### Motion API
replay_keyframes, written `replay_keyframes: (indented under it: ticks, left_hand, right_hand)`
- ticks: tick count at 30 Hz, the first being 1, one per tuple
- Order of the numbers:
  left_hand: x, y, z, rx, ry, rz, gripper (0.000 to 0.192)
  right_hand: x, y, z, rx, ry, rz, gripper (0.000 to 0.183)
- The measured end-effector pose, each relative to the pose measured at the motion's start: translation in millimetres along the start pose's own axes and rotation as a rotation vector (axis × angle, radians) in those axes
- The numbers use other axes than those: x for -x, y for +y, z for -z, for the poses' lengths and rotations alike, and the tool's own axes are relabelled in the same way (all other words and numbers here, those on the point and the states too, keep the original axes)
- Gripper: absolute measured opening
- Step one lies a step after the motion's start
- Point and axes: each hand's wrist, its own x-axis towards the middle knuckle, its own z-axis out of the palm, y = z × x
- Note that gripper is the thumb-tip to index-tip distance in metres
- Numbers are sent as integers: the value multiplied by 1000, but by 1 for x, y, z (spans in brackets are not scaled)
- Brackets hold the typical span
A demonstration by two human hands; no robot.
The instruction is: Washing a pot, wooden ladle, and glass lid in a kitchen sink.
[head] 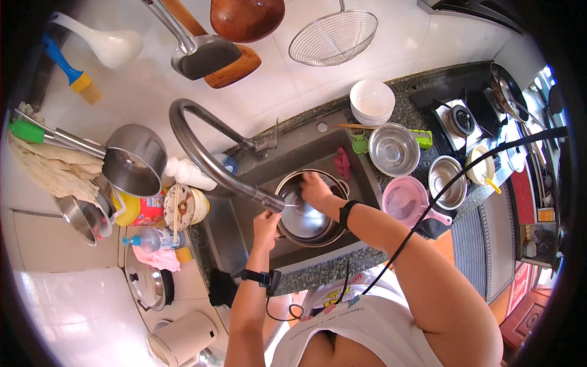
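Observation:
A round metal pot point(298, 229) with two side handles sits in the stainless steel sink point(229, 243). My left hand point(266, 229) grips the pot's left side, where the handle is hidden by the fingers. Inside the pot, my right hand point(316, 190) reaches toward the far inner wall. Its fingertips are blurred, and whether they hold anything cannot be told. Over the pot's left rim ends the curved spout of a metal faucet point(275, 202), with a thin stream of water at its mouth. A crumpled pink cloth or glove point(342, 163) lies in the sink beyond the pot.
Right of the sink stand white bowls point(372, 98), a steel bowl point(394, 149), a pink ladle-like basin point(403, 202) and a gas burner point(461, 120). On the left are a hanging saucepan point(135, 160) and a soap bottle point(153, 239). A black cable point(426, 206) crosses over my right arm.

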Motion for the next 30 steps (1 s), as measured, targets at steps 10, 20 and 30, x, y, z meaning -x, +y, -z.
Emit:
replay_keyframes:
  ticks: [10,20,30]
  left_hand:
    - [-15,22,17,-134,-29,-71,17]
    - [0,0,29,-152,-24,35,29]
    - [11,6,24,-219,19,-57,14]
  right_hand:
    - [7,12,6,-72,167,-35,12]
    - [14,8,-3,-792,414,-450,20]
    - [3,32,-13,-1053,98,-407,25]
